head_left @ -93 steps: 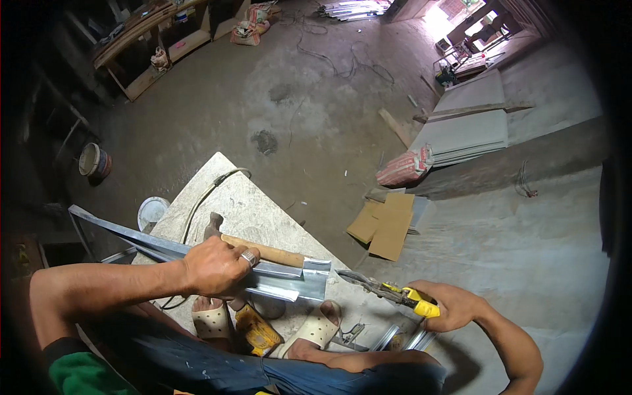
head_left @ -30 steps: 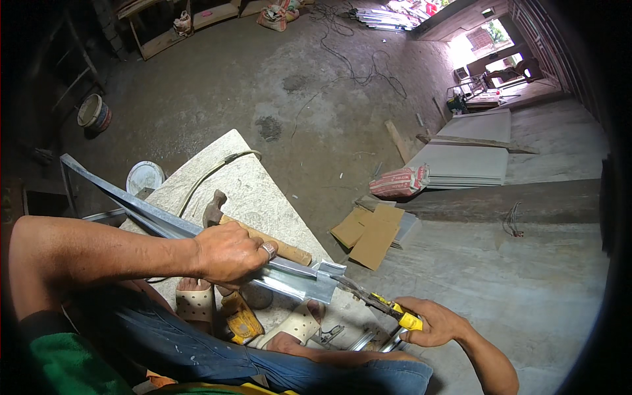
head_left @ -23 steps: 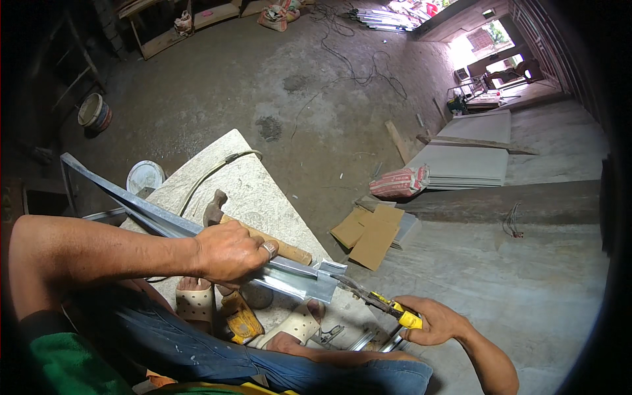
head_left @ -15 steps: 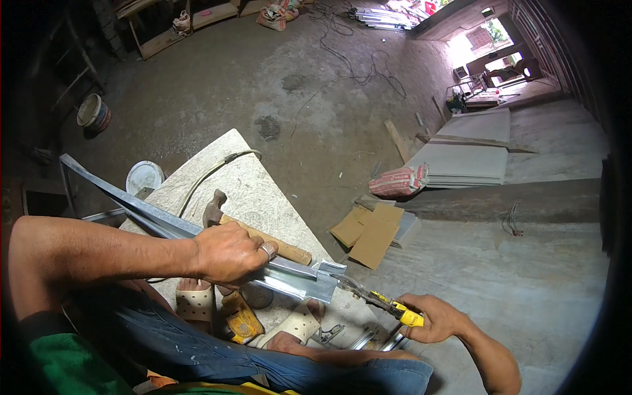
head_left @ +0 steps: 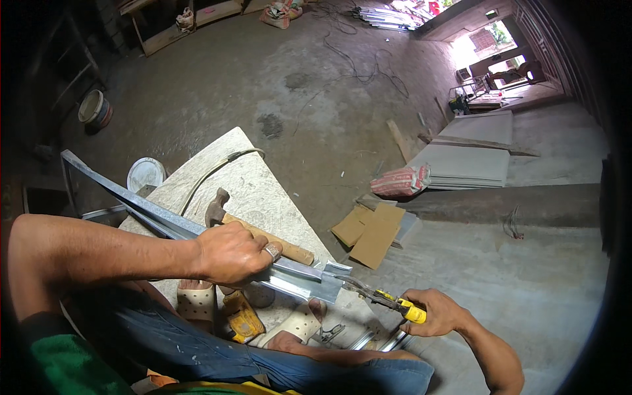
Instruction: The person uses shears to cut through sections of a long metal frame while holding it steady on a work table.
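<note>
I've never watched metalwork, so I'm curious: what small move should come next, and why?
Perhaps squeeze the yellow-handled snips with the right hand: their tips appear to meet the end of the metal channel, which the left hand grips.

It's a building site, this: raw concrete floor (head_left: 217,99), stacked panels (head_left: 461,166), a sack (head_left: 400,182) off the right edge of the pale board (head_left: 263,197).
</note>
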### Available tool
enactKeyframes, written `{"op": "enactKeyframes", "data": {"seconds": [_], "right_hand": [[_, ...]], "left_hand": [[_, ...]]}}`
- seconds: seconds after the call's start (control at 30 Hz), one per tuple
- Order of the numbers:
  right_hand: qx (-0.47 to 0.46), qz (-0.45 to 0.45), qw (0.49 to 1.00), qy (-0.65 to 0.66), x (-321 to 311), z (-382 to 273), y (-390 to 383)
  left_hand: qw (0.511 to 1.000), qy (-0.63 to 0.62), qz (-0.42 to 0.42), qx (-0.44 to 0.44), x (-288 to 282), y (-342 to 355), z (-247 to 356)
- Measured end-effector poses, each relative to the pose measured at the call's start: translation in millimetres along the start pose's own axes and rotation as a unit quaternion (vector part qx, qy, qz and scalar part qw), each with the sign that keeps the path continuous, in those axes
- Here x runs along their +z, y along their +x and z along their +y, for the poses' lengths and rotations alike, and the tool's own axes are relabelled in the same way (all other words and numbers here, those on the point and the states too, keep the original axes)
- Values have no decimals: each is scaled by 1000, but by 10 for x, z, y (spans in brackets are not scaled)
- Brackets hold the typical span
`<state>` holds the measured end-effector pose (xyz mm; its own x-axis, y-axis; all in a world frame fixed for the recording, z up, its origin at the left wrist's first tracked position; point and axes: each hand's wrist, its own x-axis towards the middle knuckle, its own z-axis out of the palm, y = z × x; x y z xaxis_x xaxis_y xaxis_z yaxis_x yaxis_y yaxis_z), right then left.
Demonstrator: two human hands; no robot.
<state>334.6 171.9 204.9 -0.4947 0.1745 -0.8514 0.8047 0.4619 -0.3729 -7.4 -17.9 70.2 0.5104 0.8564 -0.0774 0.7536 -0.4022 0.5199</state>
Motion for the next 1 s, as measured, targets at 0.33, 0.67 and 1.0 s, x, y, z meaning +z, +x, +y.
{"op": "enactKeyframes", "data": {"seconds": [0.33,0.67,1.0], "right_hand": [[7,6,999,-33,-7,-26,32],[-14,28,999,6,39,-25,22],[0,-29,999,-34,-29,-147,17]], "left_hand": [[1000,-1,-18,-4,-29,-3,25],[999,-2,-42,-2,-30,-16,60],[1000,10,13,20,127,-57,46]]}}
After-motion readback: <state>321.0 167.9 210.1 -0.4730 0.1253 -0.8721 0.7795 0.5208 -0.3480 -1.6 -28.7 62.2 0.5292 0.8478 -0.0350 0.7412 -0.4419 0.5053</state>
